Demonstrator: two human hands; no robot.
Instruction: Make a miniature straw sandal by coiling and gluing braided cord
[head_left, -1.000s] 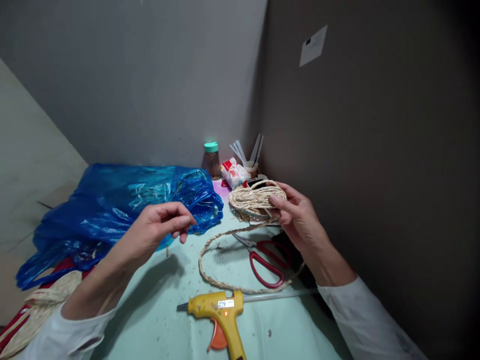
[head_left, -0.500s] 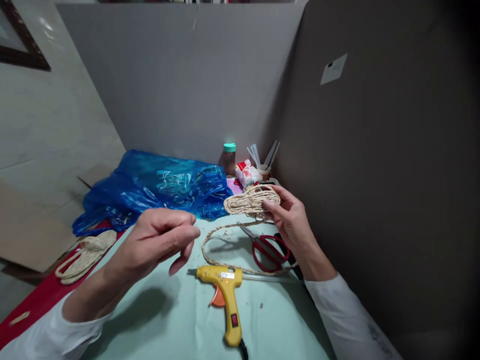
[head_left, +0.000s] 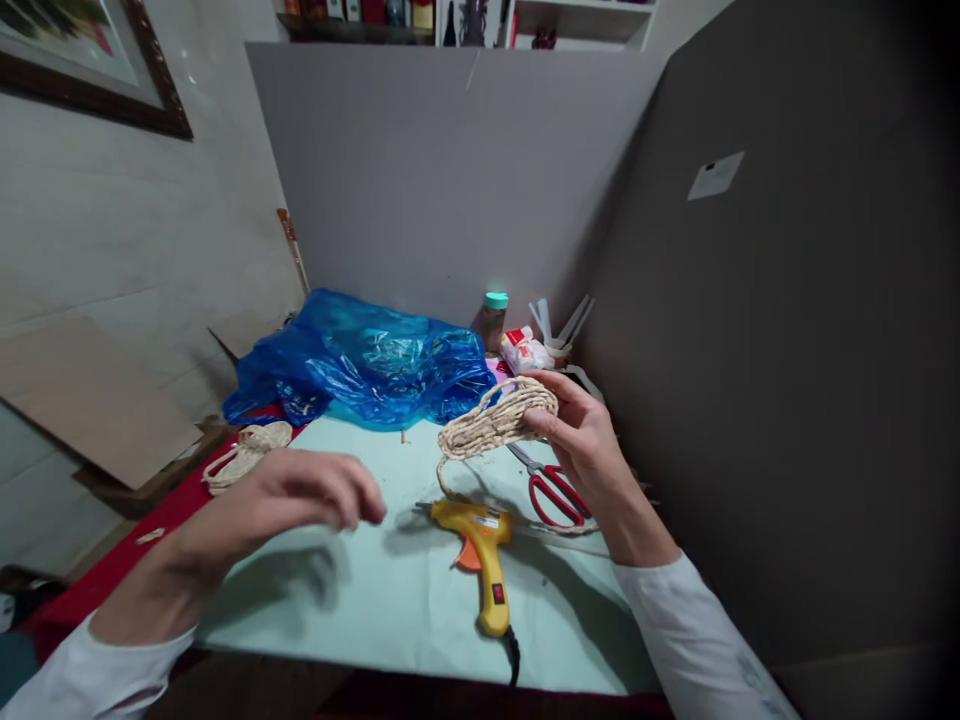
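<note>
My right hand (head_left: 589,440) grips a flat coil of braided straw cord (head_left: 491,420) at its right end, thumb in front, held above the table. A tail of the cord hangs from the coil and runs over the table behind a yellow glue gun (head_left: 491,570). The glue gun lies with its nozzle to the left. Red-handled scissors (head_left: 555,495) lie just beyond it, partly hidden by my right hand. My left hand (head_left: 315,490) hovers over the table's left side, fingers loosely bent, slightly blurred, with nothing visible in it.
A blue plastic bag (head_left: 367,360) covers the back left. Another cord bundle (head_left: 251,450) lies on the red cloth (head_left: 180,500) at left. At the back stand a green-lidded jar (head_left: 493,325), a red and white packet (head_left: 525,350) and glue sticks (head_left: 574,322). Grey panels (head_left: 450,160) rise behind and right.
My left hand has loosened from a curled, pinched shape. The coil in my right hand has tilted, its left end lower. The view has shifted left and up.
</note>
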